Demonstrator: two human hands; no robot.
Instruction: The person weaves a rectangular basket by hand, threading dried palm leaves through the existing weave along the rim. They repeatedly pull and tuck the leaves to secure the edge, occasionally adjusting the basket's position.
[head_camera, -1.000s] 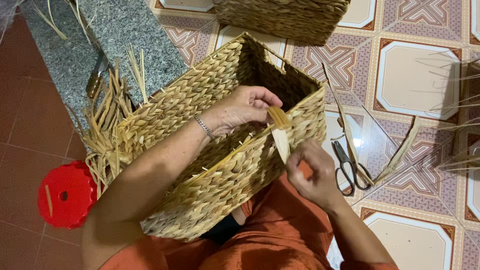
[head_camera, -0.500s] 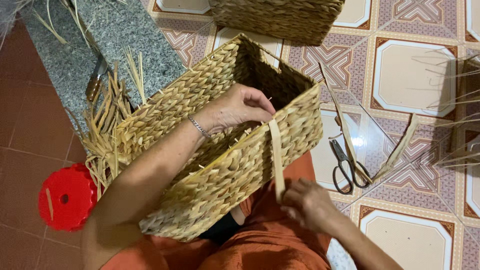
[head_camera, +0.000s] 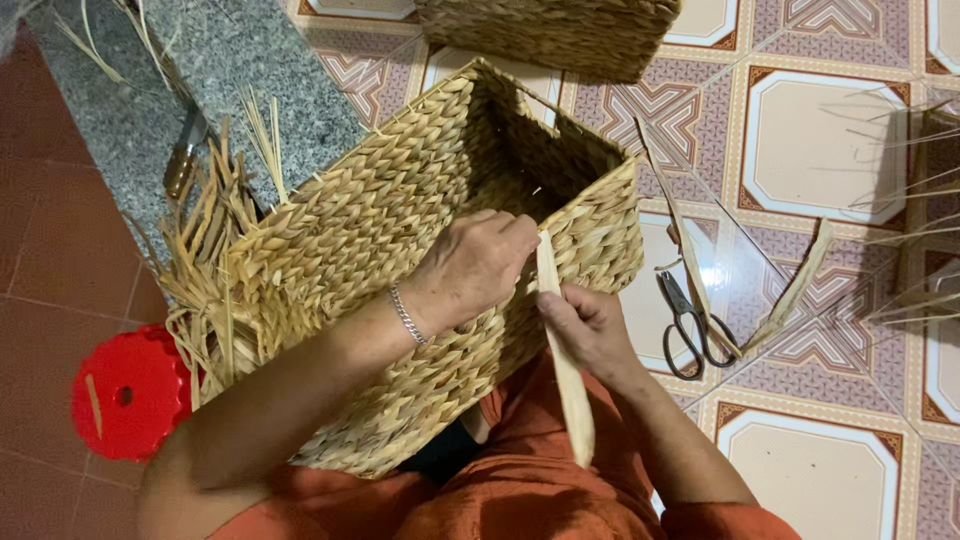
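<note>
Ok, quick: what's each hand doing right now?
Left hand: closed, resting on the rim of the rectangular woven straw basket.
Right hand: closed on the flat pale straw strip.

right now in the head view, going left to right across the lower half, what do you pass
red round stool → frayed straw ends of the woven basket → left hand on the basket rim → flat straw strip → right hand pinching that strip → black scissors on the tiled floor
</note>
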